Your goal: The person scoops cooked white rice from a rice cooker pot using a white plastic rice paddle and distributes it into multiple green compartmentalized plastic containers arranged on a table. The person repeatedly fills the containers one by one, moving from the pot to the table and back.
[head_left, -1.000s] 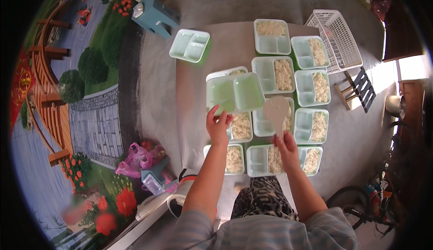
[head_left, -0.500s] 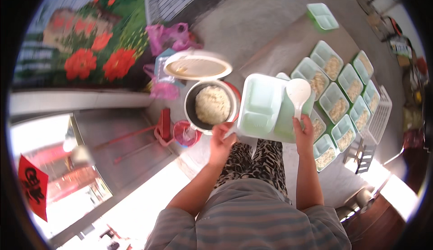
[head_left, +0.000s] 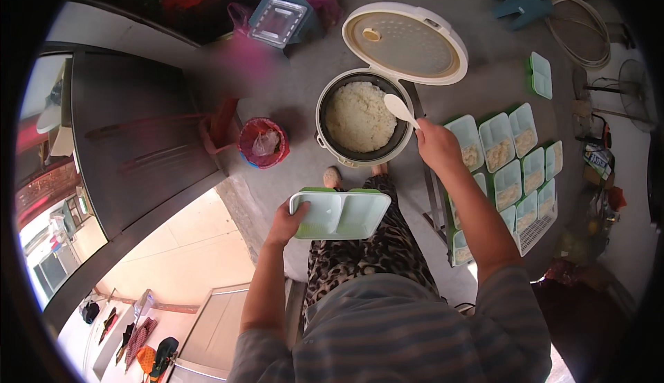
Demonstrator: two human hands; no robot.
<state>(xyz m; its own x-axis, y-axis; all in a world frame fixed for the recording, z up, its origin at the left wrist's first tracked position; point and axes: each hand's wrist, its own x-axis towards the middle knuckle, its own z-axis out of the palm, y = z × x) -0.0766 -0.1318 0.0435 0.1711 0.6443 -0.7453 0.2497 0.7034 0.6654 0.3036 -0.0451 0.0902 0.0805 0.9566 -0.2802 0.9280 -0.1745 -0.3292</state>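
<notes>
Gripping a pale green tray (head_left: 363,215) by its L end, our L hand (head_left: 285,224) sets its thumb inside the L compartment, the fingers presumably beneath; this one-sided hold prob. keeps the compartments facing up & the R end free. The tray is in front of our legs (head_left: 353,262), well apart from the tabletop (head_left: 484,99). A green margin shows behind it; whether others are nested below, we can't tell. Our R hand (head_left: 439,144) is wrapped round the handle of a white paddle (head_left: 399,108), w/ the blade over the rice (head_left: 360,117) at the R side of the rice cooker (head_left: 321,117); contact is unclear. Such a grip likely keeps our fingers out of the pot. The lid (head_left: 408,41) stands tipped back, prob. to leave the mouth open to us. The cooker is just beside the tabletop's L edge. Filled trays (head_left: 493,131) sit close together toward its near edge, apparently to save room; a lone tray (head_left: 541,79), no rice visible, is apart nr. the far R corner.
</notes>
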